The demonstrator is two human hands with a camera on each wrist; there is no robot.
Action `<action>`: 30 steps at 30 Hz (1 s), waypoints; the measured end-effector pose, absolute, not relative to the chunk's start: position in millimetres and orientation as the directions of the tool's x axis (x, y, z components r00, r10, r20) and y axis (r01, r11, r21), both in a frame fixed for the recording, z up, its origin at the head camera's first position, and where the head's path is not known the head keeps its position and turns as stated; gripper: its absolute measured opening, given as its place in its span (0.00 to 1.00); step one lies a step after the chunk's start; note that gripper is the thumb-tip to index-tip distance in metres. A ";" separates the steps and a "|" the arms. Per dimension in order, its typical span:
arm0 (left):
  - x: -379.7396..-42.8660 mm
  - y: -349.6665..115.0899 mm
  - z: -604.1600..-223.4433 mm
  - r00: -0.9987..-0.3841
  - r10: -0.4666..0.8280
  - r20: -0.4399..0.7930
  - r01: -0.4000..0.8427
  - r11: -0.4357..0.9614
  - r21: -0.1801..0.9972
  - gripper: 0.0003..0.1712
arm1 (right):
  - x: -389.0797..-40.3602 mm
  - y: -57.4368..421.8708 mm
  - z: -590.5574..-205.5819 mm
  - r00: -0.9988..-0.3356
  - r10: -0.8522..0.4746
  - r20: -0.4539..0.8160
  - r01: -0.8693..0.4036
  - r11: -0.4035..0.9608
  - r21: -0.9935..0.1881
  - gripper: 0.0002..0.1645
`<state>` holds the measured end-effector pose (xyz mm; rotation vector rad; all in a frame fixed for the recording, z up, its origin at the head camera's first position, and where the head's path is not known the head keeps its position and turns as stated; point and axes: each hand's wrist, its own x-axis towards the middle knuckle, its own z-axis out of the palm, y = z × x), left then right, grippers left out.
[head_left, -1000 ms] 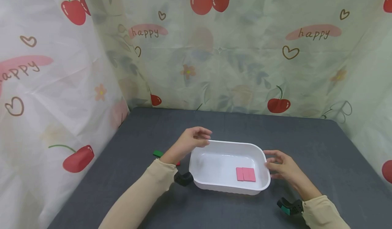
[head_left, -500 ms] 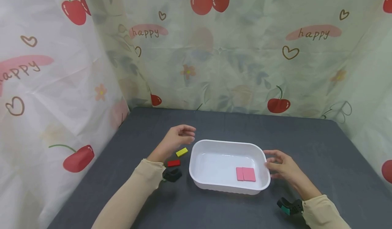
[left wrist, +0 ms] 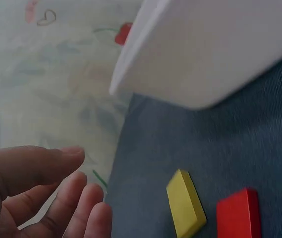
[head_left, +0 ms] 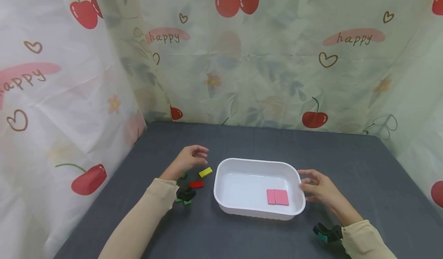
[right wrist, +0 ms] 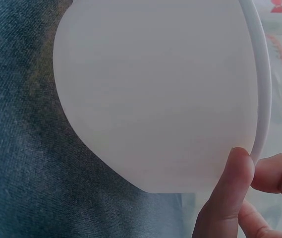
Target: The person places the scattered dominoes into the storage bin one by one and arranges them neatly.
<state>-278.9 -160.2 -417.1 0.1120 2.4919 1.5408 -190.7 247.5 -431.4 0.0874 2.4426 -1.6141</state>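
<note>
My left hand (head_left: 188, 160) hovers over the table left of the white plastic tub (head_left: 257, 215), fingers loosely bent and nothing between them. Below and beside it lie a yellow rectangular block (head_left: 205, 172) and a red block (head_left: 196, 184); both also show in the left wrist view, the yellow block (left wrist: 186, 204) nearer the fingers. Several green blocks (head_left: 187, 202) are partly hidden under the left wrist. My right hand (head_left: 322, 187) holds the tub's right rim, its thumb (right wrist: 232, 178) against the outer wall. Inside the tub, pink blocks (head_left: 281, 197) lie flat side by side.
The table has a dark grey cloth (head_left: 263, 143). A white printed curtain (head_left: 249, 86) encloses the back and both sides. Black straps with camera mounts sit at both wrists, the right mount (head_left: 327, 233) close over the table.
My left hand has moved left, from over the tub's far left corner to beside the loose blocks, uncovering the yellow and red ones. My right hand and the tub have stayed put.
</note>
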 end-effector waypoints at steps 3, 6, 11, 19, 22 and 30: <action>-283.1 -164.9 -424.1 -0.969 0.184 -0.163 -0.056 0.480 0.875 0.25 | -191.4 247.7 -432.8 -0.977 -0.060 -0.206 0.166 0.401 -0.901 0.36; -286.3 -169.6 -430.0 -0.960 0.195 -0.202 -0.077 0.509 0.858 0.26 | -192.1 247.9 -434.3 -0.977 -0.057 -0.206 0.167 0.401 -0.901 0.36; -293.4 -177.4 -438.8 -0.944 0.222 -0.245 -0.086 0.553 0.829 0.28 | -192.8 248.1 -435.9 -0.977 -0.059 -0.205 0.165 0.399 -0.902 0.36; -302.7 -182.3 -445.5 -0.911 0.303 -0.280 -0.045 0.602 0.797 0.31 | -192.4 247.3 -435.1 -0.977 -0.053 -0.207 0.169 0.401 -0.900 0.36; -304.7 -182.8 -447.8 -0.898 0.332 -0.288 -0.027 0.611 0.791 0.30 | -192.6 247.6 -435.5 -0.976 -0.056 -0.211 0.172 0.396 -0.902 0.36; -304.5 -179.1 -449.2 -0.886 0.365 -0.285 0.021 0.648 0.762 0.29 | -192.1 247.4 -435.0 -0.976 -0.057 -0.208 0.170 0.393 -0.904 0.36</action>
